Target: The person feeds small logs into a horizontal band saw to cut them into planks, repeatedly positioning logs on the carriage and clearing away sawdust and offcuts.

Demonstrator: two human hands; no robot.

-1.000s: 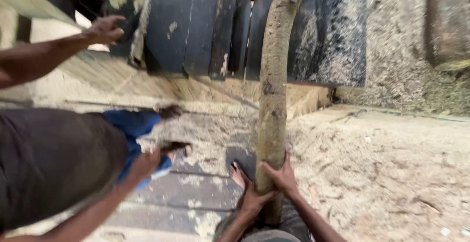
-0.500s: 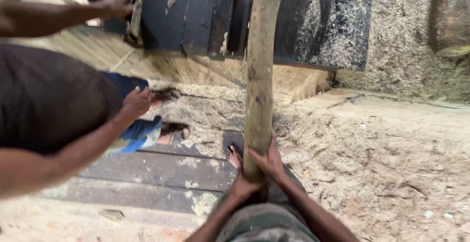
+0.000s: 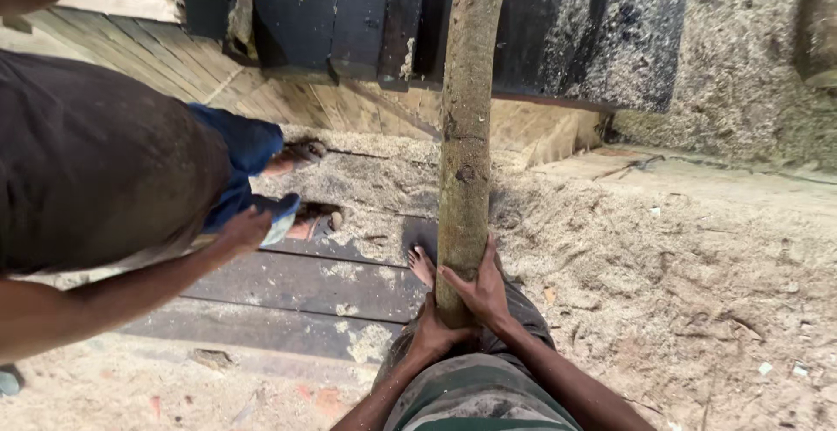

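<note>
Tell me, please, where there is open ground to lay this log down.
The widest free patch is the sawdust-covered ground right of the rough brown log, bordered above by the dark machine base. Left is crowded: a co-worker's legs and hand stand over the dark planks. Both hands, left and right, clasp the log's lower end.

The log [image 3: 465, 135] was pale grey-brown with darker knots and greenish streaks. Behind the log, the machine body [image 3: 349, 13] was dark blue-black, speckled with tan sawdust. Left of the log, a co-worker wore a dark brown shirt [image 3: 96, 169] and blue trousers [image 3: 244, 148]. Below the log, the planks [image 3: 296, 287] were dark grey, and the sawdust [image 3: 663, 265] to its right was beige.
</note>
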